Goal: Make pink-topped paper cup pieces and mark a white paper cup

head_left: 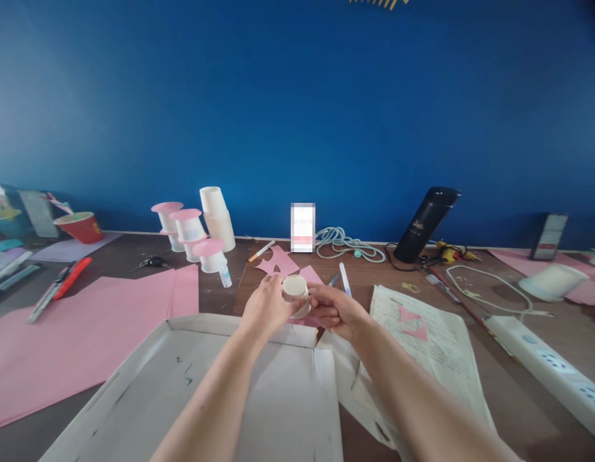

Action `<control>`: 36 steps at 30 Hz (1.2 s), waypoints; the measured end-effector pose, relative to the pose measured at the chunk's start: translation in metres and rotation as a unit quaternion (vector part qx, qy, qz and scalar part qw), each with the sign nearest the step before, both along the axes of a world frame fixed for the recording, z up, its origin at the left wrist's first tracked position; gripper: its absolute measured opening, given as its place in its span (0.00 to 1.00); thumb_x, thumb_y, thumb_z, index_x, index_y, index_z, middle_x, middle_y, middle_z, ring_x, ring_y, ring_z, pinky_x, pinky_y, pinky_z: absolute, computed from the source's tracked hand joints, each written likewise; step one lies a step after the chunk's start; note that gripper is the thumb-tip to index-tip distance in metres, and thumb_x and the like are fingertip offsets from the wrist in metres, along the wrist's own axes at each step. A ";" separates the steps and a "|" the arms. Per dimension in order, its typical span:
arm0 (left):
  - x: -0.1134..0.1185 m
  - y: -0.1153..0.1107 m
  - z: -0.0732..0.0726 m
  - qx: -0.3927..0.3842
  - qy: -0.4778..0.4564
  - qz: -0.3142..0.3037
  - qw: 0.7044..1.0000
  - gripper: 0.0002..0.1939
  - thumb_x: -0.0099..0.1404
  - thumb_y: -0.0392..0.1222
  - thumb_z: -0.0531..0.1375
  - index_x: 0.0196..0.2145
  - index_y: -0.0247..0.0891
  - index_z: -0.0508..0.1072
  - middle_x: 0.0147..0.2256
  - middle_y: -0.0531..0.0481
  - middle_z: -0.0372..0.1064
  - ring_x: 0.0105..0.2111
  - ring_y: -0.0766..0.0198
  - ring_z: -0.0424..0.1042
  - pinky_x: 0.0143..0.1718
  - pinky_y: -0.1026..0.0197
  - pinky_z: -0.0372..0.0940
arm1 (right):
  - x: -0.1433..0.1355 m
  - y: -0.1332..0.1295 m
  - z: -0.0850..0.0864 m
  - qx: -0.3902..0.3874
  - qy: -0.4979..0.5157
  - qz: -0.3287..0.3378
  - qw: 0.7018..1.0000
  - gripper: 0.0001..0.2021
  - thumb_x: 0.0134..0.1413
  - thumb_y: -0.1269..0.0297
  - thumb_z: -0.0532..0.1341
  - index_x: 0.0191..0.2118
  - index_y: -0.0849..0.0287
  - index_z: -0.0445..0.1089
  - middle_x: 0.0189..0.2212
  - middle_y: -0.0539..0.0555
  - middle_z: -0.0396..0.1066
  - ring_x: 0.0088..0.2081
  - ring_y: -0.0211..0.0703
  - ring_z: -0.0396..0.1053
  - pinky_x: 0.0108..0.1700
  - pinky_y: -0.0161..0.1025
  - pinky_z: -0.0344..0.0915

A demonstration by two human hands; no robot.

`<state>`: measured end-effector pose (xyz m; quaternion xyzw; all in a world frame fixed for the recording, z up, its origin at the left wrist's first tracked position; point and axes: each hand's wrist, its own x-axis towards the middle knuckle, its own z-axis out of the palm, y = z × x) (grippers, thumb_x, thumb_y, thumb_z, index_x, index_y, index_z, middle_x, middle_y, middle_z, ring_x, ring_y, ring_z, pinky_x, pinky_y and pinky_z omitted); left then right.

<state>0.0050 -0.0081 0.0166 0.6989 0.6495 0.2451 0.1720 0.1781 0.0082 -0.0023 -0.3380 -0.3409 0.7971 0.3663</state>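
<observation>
Head view, left hand (267,303), right hand (338,309), holding cup (294,290)

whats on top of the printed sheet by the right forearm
Pink scraps lie on the printed sheet. The right forearm hides part of it, so anything there can't be seen.

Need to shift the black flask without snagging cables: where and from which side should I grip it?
Probably around mid-body, from the front: the flask is a tall, straight-sided cylinder, the wall is behind it, and a white cable and yellow item lie either side.
</observation>
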 end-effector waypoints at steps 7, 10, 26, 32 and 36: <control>-0.001 0.000 -0.001 0.006 -0.003 -0.009 1.000 0.23 0.56 0.58 0.59 0.41 0.38 0.68 0.42 0.42 0.69 0.37 0.54 0.72 0.32 0.58 0.61 | -0.008 -0.006 0.002 0.078 -0.058 0.006 0.995 0.15 0.46 0.62 0.66 0.41 0.58 0.70 0.21 0.43 0.59 0.15 0.23 0.38 0.15 0.27 0.31; -0.001 -0.001 0.001 0.002 -0.001 0.001 1.000 0.24 0.54 0.57 0.60 0.42 0.38 0.68 0.44 0.41 0.69 0.40 0.52 0.72 0.34 0.58 0.62 | -0.007 -0.003 -0.001 0.058 -0.034 -0.026 0.997 0.13 0.44 0.63 0.67 0.38 0.59 0.70 0.20 0.43 0.60 0.15 0.23 0.39 0.15 0.27 0.32; 0.002 -0.002 0.005 -0.024 0.017 0.028 0.999 0.25 0.53 0.55 0.61 0.44 0.36 0.67 0.44 0.38 0.68 0.42 0.50 0.71 0.37 0.57 0.62 | 0.004 0.008 -0.008 0.043 0.030 -0.272 0.961 0.13 0.40 0.69 0.66 0.37 0.59 0.70 0.21 0.45 0.61 0.19 0.28 0.54 0.21 0.28 0.61; 0.006 0.005 -0.010 0.023 -0.035 0.017 0.999 0.27 0.55 0.57 0.61 0.46 0.35 0.67 0.45 0.39 0.67 0.41 0.52 0.70 0.38 0.57 0.61 | 0.003 0.006 -0.007 0.067 0.030 -0.290 0.954 0.10 0.42 0.68 0.65 0.35 0.59 0.72 0.21 0.45 0.62 0.21 0.29 0.58 0.32 0.33 0.70; 0.002 0.010 -0.015 0.016 -0.069 0.003 0.997 0.26 0.55 0.57 0.61 0.45 0.36 0.67 0.43 0.41 0.69 0.43 0.53 0.69 0.39 0.58 0.61 | 0.003 0.006 -0.009 0.076 0.024 -0.291 0.953 0.12 0.40 0.67 0.66 0.36 0.59 0.72 0.21 0.45 0.63 0.20 0.29 0.57 0.27 0.31 0.66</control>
